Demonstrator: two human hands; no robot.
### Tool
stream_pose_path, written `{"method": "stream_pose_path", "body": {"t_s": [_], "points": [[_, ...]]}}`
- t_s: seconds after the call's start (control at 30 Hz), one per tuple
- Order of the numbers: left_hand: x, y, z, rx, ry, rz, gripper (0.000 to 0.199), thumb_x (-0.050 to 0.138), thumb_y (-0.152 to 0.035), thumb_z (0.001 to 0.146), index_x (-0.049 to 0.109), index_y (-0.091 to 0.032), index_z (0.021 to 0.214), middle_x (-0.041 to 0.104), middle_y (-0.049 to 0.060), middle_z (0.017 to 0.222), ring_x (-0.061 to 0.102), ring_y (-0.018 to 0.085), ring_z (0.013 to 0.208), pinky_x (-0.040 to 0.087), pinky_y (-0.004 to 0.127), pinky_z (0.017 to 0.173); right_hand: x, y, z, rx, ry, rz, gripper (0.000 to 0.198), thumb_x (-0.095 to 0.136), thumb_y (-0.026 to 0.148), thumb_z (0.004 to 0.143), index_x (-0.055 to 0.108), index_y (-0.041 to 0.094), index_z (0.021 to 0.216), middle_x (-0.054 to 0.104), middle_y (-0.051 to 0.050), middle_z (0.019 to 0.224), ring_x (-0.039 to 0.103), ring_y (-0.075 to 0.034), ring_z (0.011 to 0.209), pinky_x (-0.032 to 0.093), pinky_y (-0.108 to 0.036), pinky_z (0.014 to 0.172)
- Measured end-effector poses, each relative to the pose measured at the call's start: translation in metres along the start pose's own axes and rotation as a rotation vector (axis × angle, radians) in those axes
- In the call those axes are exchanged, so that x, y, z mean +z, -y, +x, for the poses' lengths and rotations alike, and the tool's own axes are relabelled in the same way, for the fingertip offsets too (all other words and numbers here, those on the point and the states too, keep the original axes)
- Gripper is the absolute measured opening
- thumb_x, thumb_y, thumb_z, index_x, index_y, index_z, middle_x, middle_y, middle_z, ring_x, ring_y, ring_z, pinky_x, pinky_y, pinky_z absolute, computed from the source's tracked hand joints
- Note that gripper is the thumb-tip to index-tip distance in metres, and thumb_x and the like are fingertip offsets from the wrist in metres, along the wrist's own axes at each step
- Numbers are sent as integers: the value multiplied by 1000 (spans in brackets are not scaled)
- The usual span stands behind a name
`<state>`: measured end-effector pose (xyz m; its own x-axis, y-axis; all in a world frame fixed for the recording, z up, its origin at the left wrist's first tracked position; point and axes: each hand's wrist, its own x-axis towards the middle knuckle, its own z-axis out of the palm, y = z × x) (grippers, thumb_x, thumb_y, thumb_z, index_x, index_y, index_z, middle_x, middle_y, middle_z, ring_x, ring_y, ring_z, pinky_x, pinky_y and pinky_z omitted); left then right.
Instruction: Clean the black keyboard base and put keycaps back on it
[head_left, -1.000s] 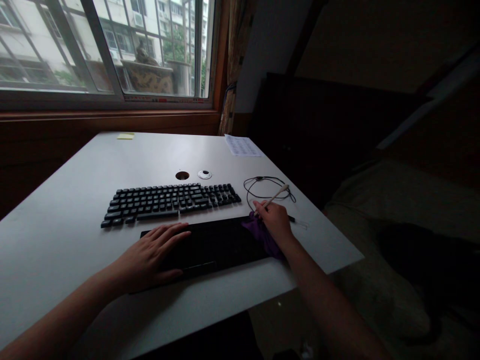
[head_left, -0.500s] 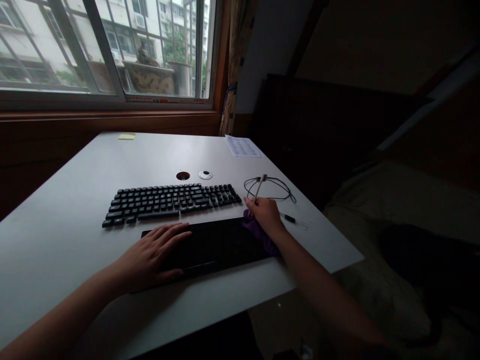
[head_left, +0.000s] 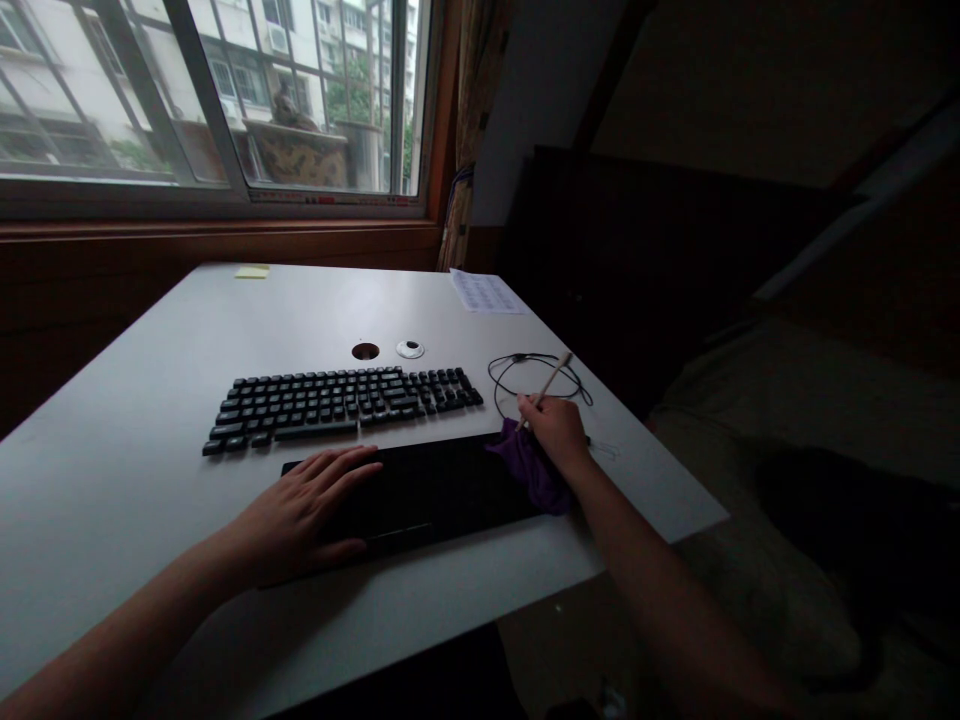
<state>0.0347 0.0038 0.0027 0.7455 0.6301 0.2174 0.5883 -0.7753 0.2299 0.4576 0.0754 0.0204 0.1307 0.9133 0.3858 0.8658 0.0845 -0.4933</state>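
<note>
Purple cloth (head_left: 531, 468) is seemingly being wiped on keyboard base (head_left: 442, 488), stick (head_left: 553, 376) grasped in right hand (head_left: 559, 430), left hand (head_left: 304, 502) unclenched. Next, light pressure is needed.

The keyboard base (head_left: 439, 490) lies on the table (head_left: 142, 430) before me, my left grip (head_left: 304, 503) on its left end, the cloth (head_left: 532, 470) on its right end. Keycaps (head_left: 341, 402) lie behind it, left of the cable (head_left: 517, 357).

No text can be read with certainty. The black keycaps (head_left: 345, 400) bear pale legends too small to make out; the paper sheet (head_left: 487, 293) at the far right of the desk (head_left: 300, 315) carries rows of illegible print; red marks along the window frame's lower rail (head_left: 326, 201) are indistinct.
</note>
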Motion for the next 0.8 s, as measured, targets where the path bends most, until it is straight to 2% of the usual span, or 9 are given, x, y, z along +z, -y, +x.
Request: {"method": "stream_pose_path", "body": {"t_s": [0.2, 0.33, 0.47, 0.53, 0.6, 0.7, 0.8], "points": [[-3, -2, 1, 22, -27, -15, 79, 67, -55, 94, 34, -30, 161, 38, 9, 165, 46, 38, 142, 44, 57, 115, 6, 23, -1, -81, 101, 49, 48, 55, 49, 97, 70, 22, 61, 68, -3, 55, 67, -19, 57, 43, -28, 60], [-2, -1, 0, 11, 4, 9, 80, 66, -56, 94, 32, -29, 161, 35, 9, 167, 43, 38, 144, 44, 57, 115, 15, 50, -2, -262, 274, 130, 47, 55, 48, 99, 69, 22, 63, 70, -2, 62, 67, -17, 62, 45, -27, 66], [0, 0, 0, 6, 3, 19, 81, 67, -57, 94, 32, -29, 161, 35, 10, 166, 43, 39, 144, 43, 57, 116, 13, 60, 3, -397, 474, 260, 34, 61, 44, 97, 76, 22, 77, 74, -2, 77, 69, -17, 75, 49, -27, 74], [0, 0, 0, 4, 4, 16, 81, 67, -58, 93, 33, -28, 161, 35, 10, 166, 43, 39, 143, 43, 56, 116, 5, 53, 7, -409, 556, 323, 24, 68, 41, 94, 79, 22, 83, 74, -2, 85, 70, -17, 81, 50, -29, 80], [-1, 0, 0, 7, 2, 13, 81, 67, -58, 93, 33, -28, 161, 36, 10, 166, 44, 38, 143, 43, 56, 115, -7, 40, 11, -375, 580, 368, 18, 73, 39, 89, 80, 23, 84, 73, -3, 94, 70, -18, 87, 52, -30, 83], [-2, -1, 1, 13, -11, 6, 80, 67, -57, 94, 33, -29, 161, 37, 10, 165, 45, 38, 142, 43, 56, 115, -24, 14, 15, -314, 610, 392, 20, 74, 40, 88, 80, 22, 84, 73, -3, 92, 70, -19, 86, 53, -32, 82], [-2, -2, 1, 13, -15, 8, 80, 67, -56, 93, 34, -28, 160, 39, 11, 164, 46, 38, 142, 43, 56, 115, -33, -9, 18, -248, 577, 371, 24, 76, 43, 85, 80, 19, 81, 73, -5, 85, 70, -21, 82, 53, -33, 78]]}}
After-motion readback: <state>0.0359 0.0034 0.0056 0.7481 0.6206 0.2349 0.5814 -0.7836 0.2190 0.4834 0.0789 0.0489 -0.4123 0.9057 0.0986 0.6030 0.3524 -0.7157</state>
